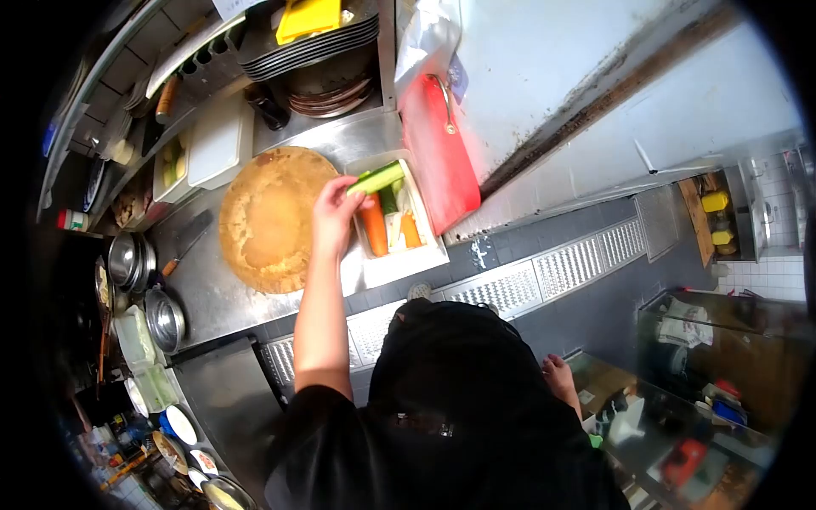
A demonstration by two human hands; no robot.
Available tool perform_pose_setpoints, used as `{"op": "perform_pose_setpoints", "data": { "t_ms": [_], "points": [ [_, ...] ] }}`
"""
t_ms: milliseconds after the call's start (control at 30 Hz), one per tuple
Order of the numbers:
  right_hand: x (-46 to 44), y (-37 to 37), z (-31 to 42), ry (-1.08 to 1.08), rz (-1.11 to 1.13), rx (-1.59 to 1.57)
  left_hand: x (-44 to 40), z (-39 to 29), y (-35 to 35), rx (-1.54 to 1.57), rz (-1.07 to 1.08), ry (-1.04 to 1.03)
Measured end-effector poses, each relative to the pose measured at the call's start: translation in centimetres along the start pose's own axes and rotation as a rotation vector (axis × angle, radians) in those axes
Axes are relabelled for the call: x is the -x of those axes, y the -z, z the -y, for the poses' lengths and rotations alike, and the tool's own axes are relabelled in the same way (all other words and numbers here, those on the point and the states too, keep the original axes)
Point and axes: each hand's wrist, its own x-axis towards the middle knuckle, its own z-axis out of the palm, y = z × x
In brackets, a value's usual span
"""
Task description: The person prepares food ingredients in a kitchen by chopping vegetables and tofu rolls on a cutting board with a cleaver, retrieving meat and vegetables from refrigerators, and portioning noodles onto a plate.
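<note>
My left hand (336,211) pinches a piece of cucumber (376,178) above the back of a white container (435,252). Inside that container lie a carrot (375,228), more cucumber and some pale pieces. Left of the container, a round wooden chopping board (276,219) rests on the steel counter (197,293). My right hand (558,376) hangs low at my right side, away from the counter, with its fingers curled; whether it holds anything is hidden.
A knife (189,242) lies left of the board. Metal bowls (164,319) stand at the counter's left end. Behind are a white lidded container (219,140) and stacked trays (310,47). A red bag (440,157) hangs right of the vegetables.
</note>
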Motion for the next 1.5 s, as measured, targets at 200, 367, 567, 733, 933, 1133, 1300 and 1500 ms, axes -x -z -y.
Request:
{"op": "perform_pose_setpoints", "data": {
  "t_ms": [200,367,567,733,933,1133,1300,1500],
  "points": [
    [-3.2,-1.6,3.5,0.051,0.057,0.341,8.9,-8.1,-2.3,0.235,0.2,-0.571],
    [-4.1,-3.8,9.0,0.132,0.081,0.503,13.1,-11.6,-4.6,0.306,0.259,-0.731],
    [-7.9,-2.7,6.1,0.273,0.086,0.575,18.5,-19.0,-9.8,0.688,0.775,-0.755],
    [-6.5,-3.2,5.4,0.209,0.078,0.511,17.5,-19.5,-11.1,0.701,0.984,-0.84],
    [-7.1,-1.6,1.9,0.225,0.078,0.544,16.9,-18.0,-12.1,0.721,0.95,-0.767],
    [-0.2,-3.2,5.7,0.119,0.107,0.499,16.1,-16.6,-10.9,0.73,0.975,-0.676],
    [-3.1,-1.0,2.3,0.233,0.128,0.655,16.3,-14.2,-10.9,0.664,0.659,-0.596],
    [-3.4,-1.5,4.2,0.061,0.086,0.453,11.3,-4.5,-2.2,0.216,-0.381,-0.139]
  ]
}}
